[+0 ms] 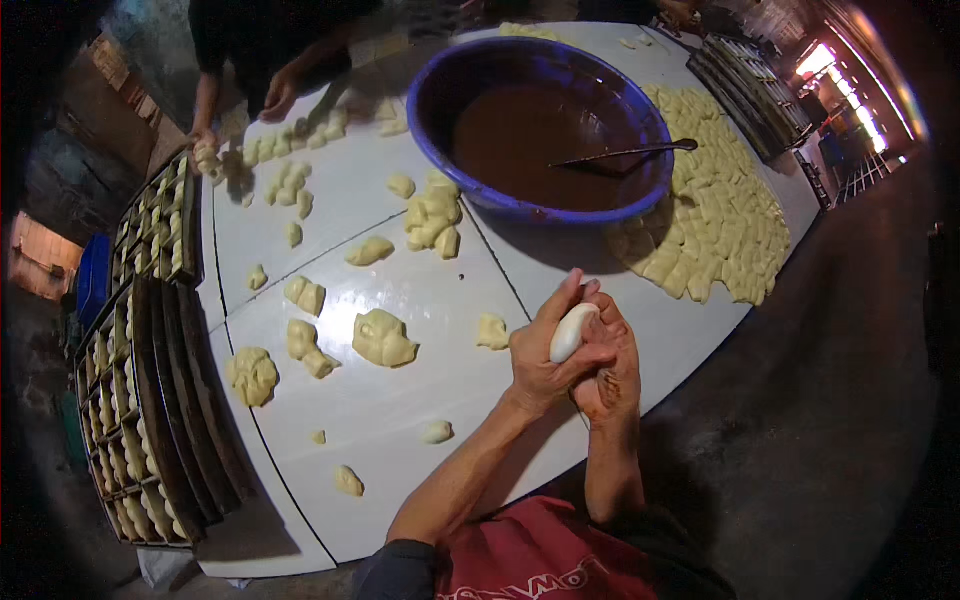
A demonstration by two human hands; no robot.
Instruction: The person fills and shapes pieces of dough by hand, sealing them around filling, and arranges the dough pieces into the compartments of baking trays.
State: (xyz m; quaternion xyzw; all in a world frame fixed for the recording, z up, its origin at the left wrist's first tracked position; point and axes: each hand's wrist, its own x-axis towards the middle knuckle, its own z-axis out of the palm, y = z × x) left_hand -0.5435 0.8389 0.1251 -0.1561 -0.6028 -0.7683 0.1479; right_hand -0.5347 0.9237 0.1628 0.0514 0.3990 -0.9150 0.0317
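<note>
The left hand [540, 358] and right hand [618, 372] are cupped shut around a smooth pale dough ball [572, 335], which bulges up between the thumbs. It looks light, soft and springy, apt to stretch or stick if pinched, so broad palms around its sides should serve better than fingertips. Just left of the grip sits a ragged scrap [492, 331]; beyond the grip stands a blue bowl [437, 110] of brown filling [510, 150].

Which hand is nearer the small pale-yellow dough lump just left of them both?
Left. The left hand is just right of the small pale-yellow dough lump; the right hand is farther right, past the left.
</note>
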